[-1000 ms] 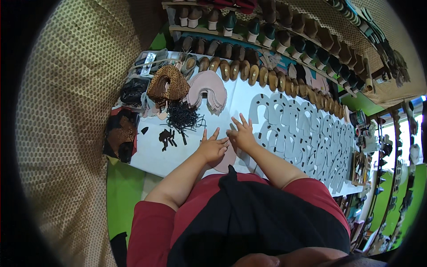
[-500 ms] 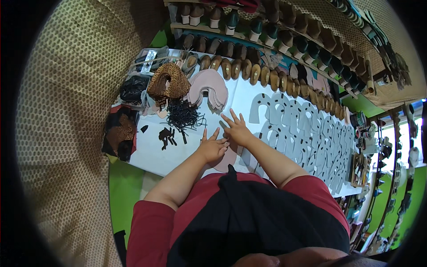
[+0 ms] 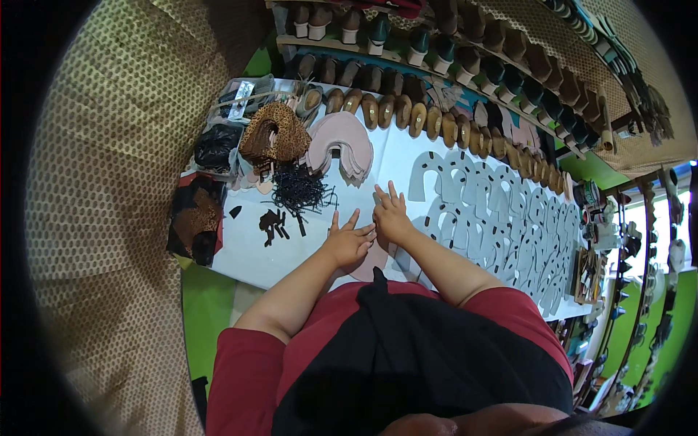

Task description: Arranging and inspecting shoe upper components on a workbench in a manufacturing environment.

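Note:
On the white table, a pink flat piece point(image 3: 374, 264) lies close in front of me, mostly covered by my hands and my body. My left hand point(image 3: 350, 240) rests over it with the fingers spread, pointing away and to the right. Right beside it is my right hand point(image 3: 393, 220), palm down, its fingers stretched out and pointing away from me. The two hands nearly touch, and I see nothing held in either. Beyond them sits a stack of pink U-shaped pieces point(image 3: 342, 145). Left of that stack are leopard-print U-shaped pieces point(image 3: 270, 139).
Thin black strips point(image 3: 297, 190) are heaped left of my hands, near small black pieces point(image 3: 273, 227). Rows of grey U-shaped pieces with black tabs point(image 3: 502, 211) cover the table's right side. Brown shoe lasts point(image 3: 418, 121) line the far edge, below shelves of heeled shoes point(image 3: 419, 48).
My right hand has shifted slightly to the right, and its fingers, spread wide before, are now closer together. My left hand stays in nearly the same spot.

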The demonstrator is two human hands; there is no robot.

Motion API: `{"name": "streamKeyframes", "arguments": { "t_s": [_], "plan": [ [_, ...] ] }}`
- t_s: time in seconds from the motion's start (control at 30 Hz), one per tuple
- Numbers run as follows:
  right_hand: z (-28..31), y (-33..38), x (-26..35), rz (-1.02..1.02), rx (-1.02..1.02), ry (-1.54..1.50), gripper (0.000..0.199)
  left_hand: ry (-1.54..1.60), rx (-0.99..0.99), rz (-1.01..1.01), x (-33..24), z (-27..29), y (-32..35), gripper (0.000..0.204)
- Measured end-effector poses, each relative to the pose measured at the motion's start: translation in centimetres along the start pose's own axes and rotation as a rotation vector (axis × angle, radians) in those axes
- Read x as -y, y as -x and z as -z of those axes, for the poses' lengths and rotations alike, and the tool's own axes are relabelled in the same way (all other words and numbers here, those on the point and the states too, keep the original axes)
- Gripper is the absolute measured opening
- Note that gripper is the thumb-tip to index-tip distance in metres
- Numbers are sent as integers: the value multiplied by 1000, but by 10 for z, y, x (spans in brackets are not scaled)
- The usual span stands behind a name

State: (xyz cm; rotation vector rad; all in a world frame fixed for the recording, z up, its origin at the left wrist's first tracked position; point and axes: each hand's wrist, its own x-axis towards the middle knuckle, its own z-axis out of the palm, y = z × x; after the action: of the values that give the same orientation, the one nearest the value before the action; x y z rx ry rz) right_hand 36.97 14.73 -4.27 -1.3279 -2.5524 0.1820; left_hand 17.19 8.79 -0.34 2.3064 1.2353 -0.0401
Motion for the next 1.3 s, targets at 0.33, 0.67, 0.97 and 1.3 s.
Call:
{"name": "streamKeyframes", "arguments": {
  "t_s": [0.33,0.67,0.97,1.3],
  "plan": [
    [6,1,12,-172,34,1,16,-34,13,-2,0,3,0,43],
    [14,6,4,-404,-18,-215,18,-34,-7,-29,0,1,-1,41],
    [35,30,9,-33,106,151,29,-27,-52,-42,1,-3,2,42],
    [51,39,8,-22,384,-18,60,-96,-138,-39,7,-13,24,69]
  ]
}}
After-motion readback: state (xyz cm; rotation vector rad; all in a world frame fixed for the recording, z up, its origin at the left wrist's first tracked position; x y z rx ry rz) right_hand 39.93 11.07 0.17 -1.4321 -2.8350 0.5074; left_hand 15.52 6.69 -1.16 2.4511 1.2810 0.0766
